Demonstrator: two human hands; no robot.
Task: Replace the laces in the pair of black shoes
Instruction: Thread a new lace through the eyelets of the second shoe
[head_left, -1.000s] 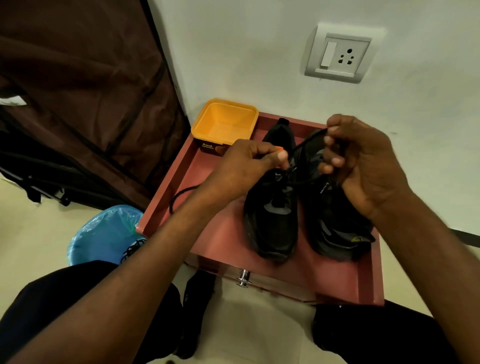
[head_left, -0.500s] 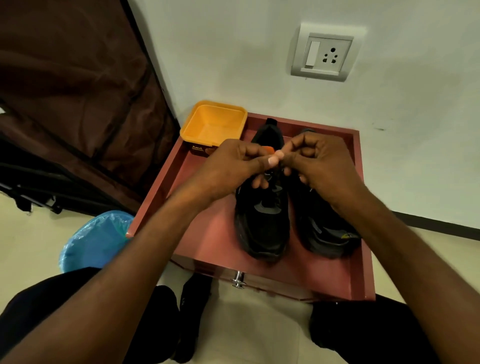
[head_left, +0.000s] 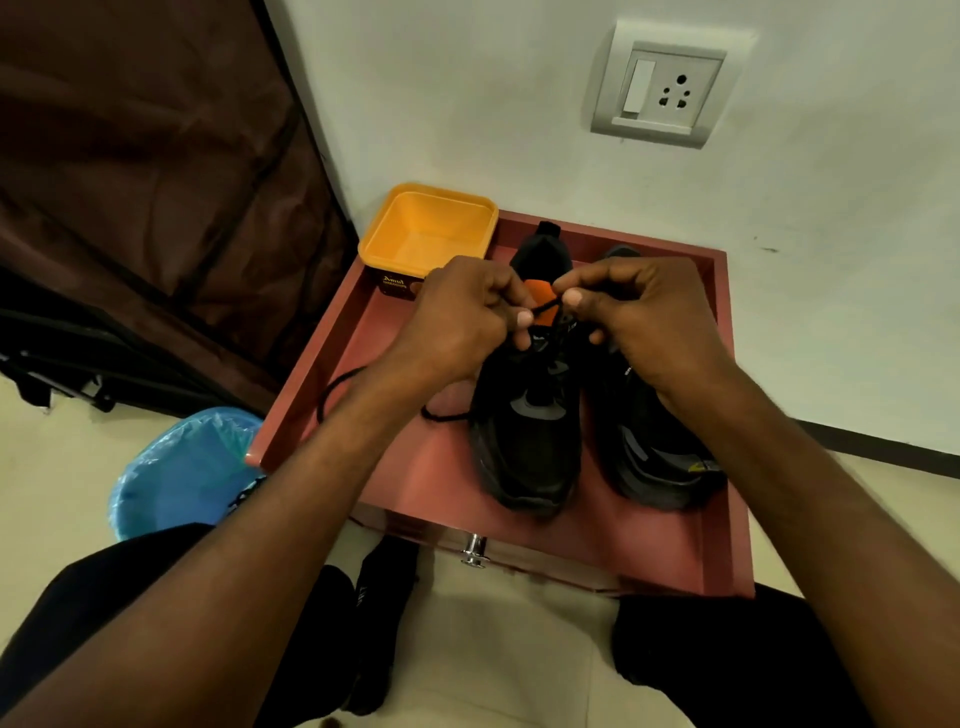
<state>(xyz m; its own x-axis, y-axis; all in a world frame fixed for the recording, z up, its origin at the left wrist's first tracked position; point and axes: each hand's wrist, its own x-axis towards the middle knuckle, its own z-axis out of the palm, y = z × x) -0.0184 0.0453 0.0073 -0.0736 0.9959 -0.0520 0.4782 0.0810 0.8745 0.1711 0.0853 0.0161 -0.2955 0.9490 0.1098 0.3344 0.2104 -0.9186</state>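
Two black shoes stand side by side in a reddish drawer (head_left: 724, 545), toes toward me. The left shoe (head_left: 524, 441) has an orange tongue tab (head_left: 540, 291). The right shoe (head_left: 654, 457) lies partly under my right wrist. Over the left shoe's tongue, my left hand (head_left: 462, 322) and my right hand (head_left: 634, 312) each pinch a stretch of black lace (head_left: 545, 306), fingertips nearly touching. A loose length of the black lace (head_left: 337, 384) loops across the drawer floor under my left forearm.
An open yellow tub (head_left: 426, 234) sits at the drawer's back left corner. A blue-lined bin (head_left: 182, 467) stands on the floor at the left, beside a brown fabric wardrobe (head_left: 156, 208). The wall with a socket (head_left: 660, 93) is directly behind the drawer.
My right hand has come down and left from above the right shoe to meet my left hand over the left shoe. Both now pinch the lace close together.
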